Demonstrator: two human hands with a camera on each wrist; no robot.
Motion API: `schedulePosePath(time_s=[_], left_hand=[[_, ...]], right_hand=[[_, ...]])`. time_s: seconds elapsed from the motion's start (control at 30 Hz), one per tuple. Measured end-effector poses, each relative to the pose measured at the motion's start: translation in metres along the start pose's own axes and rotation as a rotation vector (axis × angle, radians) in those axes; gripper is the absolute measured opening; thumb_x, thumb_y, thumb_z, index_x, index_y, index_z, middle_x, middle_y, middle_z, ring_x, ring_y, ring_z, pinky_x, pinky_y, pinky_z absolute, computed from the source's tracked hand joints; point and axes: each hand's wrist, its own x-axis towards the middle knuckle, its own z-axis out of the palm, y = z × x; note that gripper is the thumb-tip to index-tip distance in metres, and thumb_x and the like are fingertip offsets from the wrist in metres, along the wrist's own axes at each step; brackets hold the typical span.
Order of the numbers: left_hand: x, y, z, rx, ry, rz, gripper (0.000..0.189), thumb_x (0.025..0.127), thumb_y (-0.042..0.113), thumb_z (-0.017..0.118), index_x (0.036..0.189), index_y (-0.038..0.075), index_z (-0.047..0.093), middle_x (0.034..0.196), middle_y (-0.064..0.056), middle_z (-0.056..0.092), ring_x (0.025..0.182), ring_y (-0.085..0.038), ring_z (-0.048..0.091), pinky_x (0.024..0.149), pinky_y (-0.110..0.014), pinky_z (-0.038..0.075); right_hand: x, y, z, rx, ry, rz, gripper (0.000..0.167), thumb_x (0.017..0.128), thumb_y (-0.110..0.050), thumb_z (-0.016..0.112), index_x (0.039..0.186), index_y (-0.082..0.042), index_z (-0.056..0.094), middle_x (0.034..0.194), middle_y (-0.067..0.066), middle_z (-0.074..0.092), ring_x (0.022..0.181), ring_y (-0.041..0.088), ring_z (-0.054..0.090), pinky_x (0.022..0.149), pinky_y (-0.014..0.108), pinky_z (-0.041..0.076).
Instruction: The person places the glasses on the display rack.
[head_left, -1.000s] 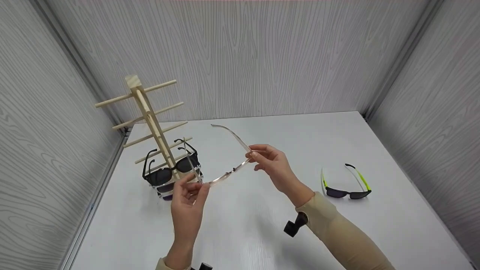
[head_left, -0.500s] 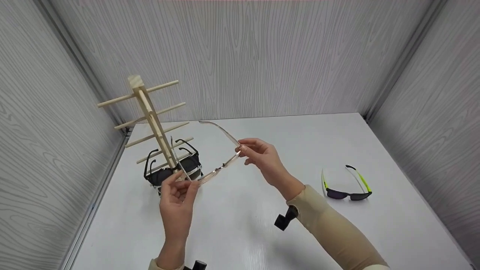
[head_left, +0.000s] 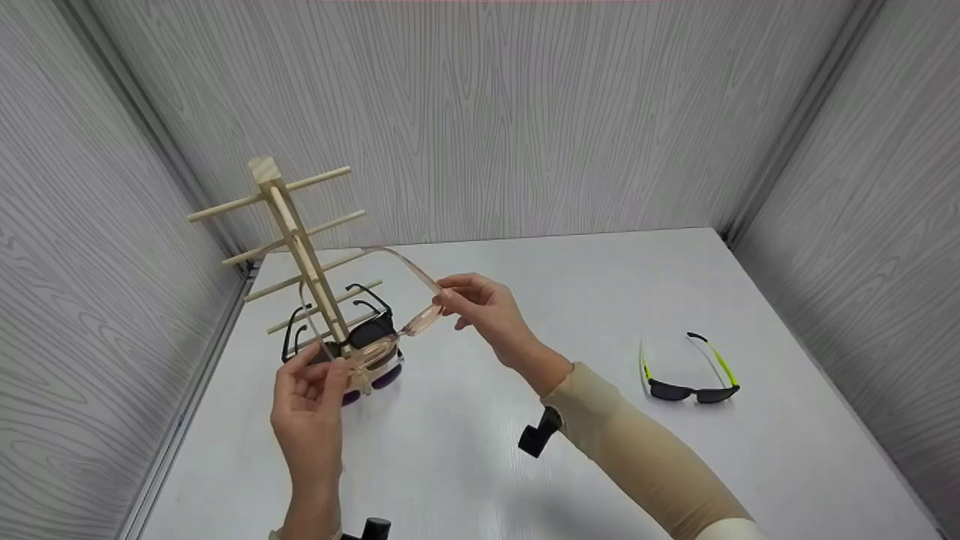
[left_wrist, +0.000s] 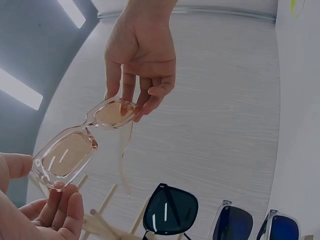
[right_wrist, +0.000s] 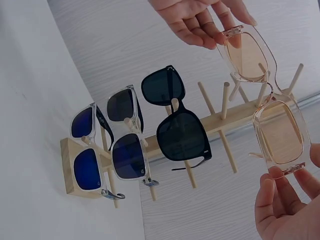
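Note:
A pair of glasses (head_left: 422, 319) with a clear frame and pale peach lenses is held up between both hands, temples unfolded and pointing away from me. My left hand (head_left: 311, 409) pinches its left corner near the hinge, while my right hand (head_left: 487, 319) pinches the right corner. Behind the glasses stands a wooden display rack (head_left: 306, 259) with crosswise pegs. Black sunglasses (right_wrist: 182, 135) sit on its pegs. Below them hang clear-framed sunglasses with dark lenses (right_wrist: 129, 156) and a lowest pair with blue lenses (right_wrist: 87, 170). In the head view, the held glasses partly cover these.
Dark sunglasses with yellow-green temples (head_left: 694, 394) lie unfolded on the right side of the white table (head_left: 570, 285). Grey wood-grain panels (head_left: 480, 120) enclose the table at the back and both sides. The rack's upper pegs (head_left: 319, 178) bear nothing.
Both hands have moved left with the peach-lensed glasses, from beside the rack to in front of it. The rack and the yellow-green sunglasses stay in place.

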Motion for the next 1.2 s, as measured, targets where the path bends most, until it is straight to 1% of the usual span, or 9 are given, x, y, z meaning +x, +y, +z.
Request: schedulePosePath(time_s=[0.17, 0.3, 0.43, 0.53, 0.73, 0.83, 1.0, 1.13, 1.2], left_hand=[[0.009, 0.004, -0.009, 0.068, 0.026, -0.032, 0.035, 0.089, 0.008, 0.062, 0.121, -0.003, 0.053, 0.09, -0.013, 0.058, 0.082, -0.019, 0.059, 0.07, -0.019, 0.051], [0.015, 0.003, -0.014, 0.151, 0.029, -0.053, 0.032, 0.09, 0.012, 0.061, 0.12, 0.002, 0.056, 0.09, -0.009, 0.061, 0.083, -0.018, 0.06, 0.072, -0.021, 0.052], [0.022, 0.003, -0.02, 0.241, 0.024, -0.084, 0.031, 0.091, 0.017, 0.061, 0.12, 0.006, 0.058, 0.089, -0.008, 0.063, 0.08, -0.016, 0.061, 0.069, -0.018, 0.052], [0.029, 0.005, -0.024, 0.268, 0.008, -0.108, 0.033, 0.092, 0.019, 0.06, 0.122, 0.007, 0.057, 0.09, -0.009, 0.064, 0.081, -0.015, 0.061, 0.07, -0.017, 0.051], [0.045, 0.009, -0.034, 0.257, 0.008, -0.164, 0.034, 0.091, 0.018, 0.06, 0.123, 0.007, 0.057, 0.09, -0.008, 0.063, 0.08, -0.015, 0.062, 0.072, -0.018, 0.051], [0.053, 0.01, -0.038, 0.262, 0.02, -0.195, 0.034, 0.091, 0.019, 0.06, 0.123, 0.007, 0.058, 0.089, -0.006, 0.063, 0.081, -0.015, 0.061, 0.072, -0.018, 0.051], [0.067, 0.01, -0.039, 0.263, 0.016, -0.232, 0.034, 0.092, 0.023, 0.059, 0.121, 0.006, 0.059, 0.087, -0.007, 0.061, 0.08, -0.015, 0.062, 0.07, -0.018, 0.051], [0.075, 0.008, -0.042, 0.22, 0.029, -0.263, 0.034, 0.091, 0.025, 0.06, 0.118, 0.005, 0.06, 0.084, -0.007, 0.061, 0.077, -0.014, 0.061, 0.068, -0.017, 0.052], [0.077, 0.007, -0.043, 0.197, 0.042, -0.281, 0.034, 0.091, 0.026, 0.06, 0.117, 0.005, 0.061, 0.083, -0.007, 0.061, 0.076, -0.014, 0.061, 0.067, -0.017, 0.052]], right_hand=[[0.007, -0.002, 0.014, -0.021, 0.023, 0.023, 0.029, 0.092, -0.018, 0.06, 0.115, -0.001, 0.06, 0.097, 0.008, 0.066, 0.09, 0.027, 0.06, 0.064, 0.03, 0.048], [0.011, -0.004, 0.021, -0.035, 0.05, 0.038, 0.029, 0.091, -0.019, 0.061, 0.114, 0.0, 0.06, 0.094, 0.007, 0.066, 0.086, 0.023, 0.059, 0.062, 0.027, 0.048], [0.013, -0.006, 0.027, -0.066, 0.064, 0.05, 0.031, 0.09, -0.019, 0.063, 0.113, 0.001, 0.06, 0.092, 0.005, 0.065, 0.084, 0.02, 0.059, 0.061, 0.026, 0.048], [0.014, -0.009, 0.032, -0.086, 0.076, 0.05, 0.031, 0.09, -0.02, 0.063, 0.113, 0.001, 0.06, 0.092, 0.005, 0.064, 0.083, 0.018, 0.059, 0.062, 0.029, 0.048], [0.021, -0.013, 0.045, -0.093, 0.082, 0.046, 0.029, 0.091, -0.021, 0.062, 0.113, -0.002, 0.061, 0.095, 0.004, 0.066, 0.085, 0.018, 0.059, 0.066, 0.036, 0.05], [0.025, -0.014, 0.05, -0.103, 0.081, 0.052, 0.027, 0.091, -0.022, 0.061, 0.112, -0.005, 0.062, 0.096, 0.004, 0.067, 0.084, 0.018, 0.06, 0.065, 0.033, 0.05], [0.035, -0.016, 0.053, -0.127, 0.079, 0.05, 0.025, 0.091, -0.022, 0.061, 0.11, -0.006, 0.062, 0.098, 0.011, 0.066, 0.079, 0.015, 0.06, 0.061, 0.027, 0.048], [0.043, -0.019, 0.056, -0.14, 0.073, 0.06, 0.025, 0.091, -0.022, 0.061, 0.11, -0.006, 0.062, 0.099, 0.012, 0.066, 0.077, 0.015, 0.06, 0.06, 0.027, 0.047], [0.045, -0.02, 0.058, -0.144, 0.074, 0.079, 0.025, 0.091, -0.022, 0.062, 0.11, -0.006, 0.062, 0.096, 0.01, 0.066, 0.077, 0.016, 0.06, 0.059, 0.026, 0.047]])
